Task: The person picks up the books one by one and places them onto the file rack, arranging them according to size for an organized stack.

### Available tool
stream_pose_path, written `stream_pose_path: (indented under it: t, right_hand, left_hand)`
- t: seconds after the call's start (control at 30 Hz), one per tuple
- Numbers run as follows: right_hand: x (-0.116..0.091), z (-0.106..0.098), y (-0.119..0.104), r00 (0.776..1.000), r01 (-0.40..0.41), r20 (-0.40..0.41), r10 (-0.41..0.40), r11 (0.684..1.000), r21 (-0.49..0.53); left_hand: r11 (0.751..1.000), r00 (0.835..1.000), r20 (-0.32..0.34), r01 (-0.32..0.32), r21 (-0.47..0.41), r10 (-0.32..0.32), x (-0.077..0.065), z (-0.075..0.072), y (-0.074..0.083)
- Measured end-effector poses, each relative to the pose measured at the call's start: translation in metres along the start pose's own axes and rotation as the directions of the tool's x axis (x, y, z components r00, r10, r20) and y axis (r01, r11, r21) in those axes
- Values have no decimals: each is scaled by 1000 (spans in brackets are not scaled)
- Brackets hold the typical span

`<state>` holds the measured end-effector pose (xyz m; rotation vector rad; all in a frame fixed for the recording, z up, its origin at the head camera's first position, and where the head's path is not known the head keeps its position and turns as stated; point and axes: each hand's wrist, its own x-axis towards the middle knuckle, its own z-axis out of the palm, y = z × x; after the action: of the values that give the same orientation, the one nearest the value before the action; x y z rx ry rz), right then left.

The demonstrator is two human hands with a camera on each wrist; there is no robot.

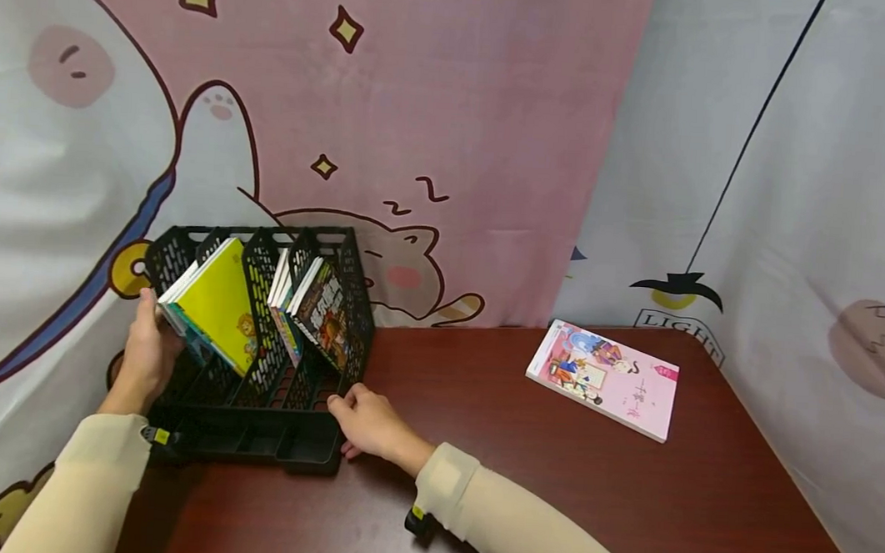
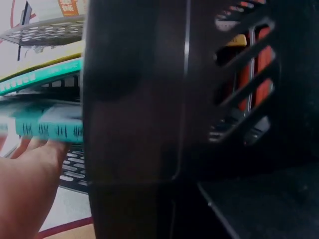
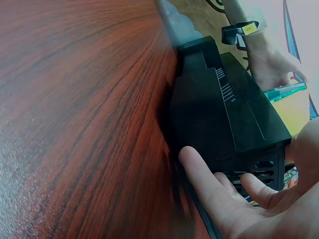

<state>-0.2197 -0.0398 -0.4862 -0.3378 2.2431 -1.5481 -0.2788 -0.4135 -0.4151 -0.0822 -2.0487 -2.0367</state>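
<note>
A black plastic book rack (image 1: pixel 314 441) with perforated dividers stands at the left of the table, several books leaning in its slots. My left hand (image 1: pixel 149 353) is at the rack's left end, holding a thin book with a teal spine (image 2: pixel 50 122); its fingers lie against the book's outer side, and part of the hand is hidden. Beside that book leans a yellow-covered book (image 1: pixel 223 307). My right hand (image 1: pixel 370 423) grips the rack's front right corner, thumb over the top edge and fingers (image 3: pixel 202 172) against the outer wall. A dark-covered book (image 1: pixel 325 312) leans in the right slot.
A pink-covered book (image 1: pixel 617 377) lies flat on the reddish-brown table (image 1: pixel 480 412) toward the right. Behind the table hangs a printed cloth (image 1: pixel 479 145) with cartoon animals, close to the rack's back. More cloth hangs along the left and right sides.
</note>
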Motion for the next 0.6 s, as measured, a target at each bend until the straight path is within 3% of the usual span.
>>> stream_pose_path:
  t: [0.07, 0.17, 0.2, 0.3, 0.33, 0.4, 0.5, 0.53, 0.6]
  right_hand:
    - [0, 1, 0, 1000, 5, -2, -5, 1000, 3]
    - [-1, 0, 2, 1000, 1, -6, -1, 999, 43]
    - [-1, -1, 3, 1000, -3, -4, 3, 998, 62]
    - [-5, -2, 6, 1000, -11, 12, 10, 991, 136]
    - [-6, -2, 7, 1000, -10, 18, 8, 988, 157]
    - [-9, -4, 8, 999, 3, 31, -8, 984, 179]
    - [-14, -12, 8, 998, 19, 50, -29, 983, 184]
    - [-16, -16, 8, 998, 23, 52, -33, 983, 182]
    - [-20, -25, 9, 998, 25, 60, -36, 984, 176]
  left_hand:
    - [998, 1000, 1, 18, 59, -18, -3, -1, 2]
    - [962, 987, -145, 103, 253, -68, -8, 3, 12]
    - [946, 973, -216, 141, 291, -79, -11, 5, 17]
    - [888, 910, -408, 244, 390, -71, -21, 13, 31]
    - [882, 892, -449, 257, 395, -59, -24, 15, 35]
    - [868, 869, -494, 246, 431, -1, -29, 21, 42]
    - [806, 852, -497, 174, 565, 165, -35, 34, 48]
    - [788, 839, -490, 128, 603, 239, -37, 39, 48]
    - [750, 794, -465, 19, 661, 390, -41, 54, 48]
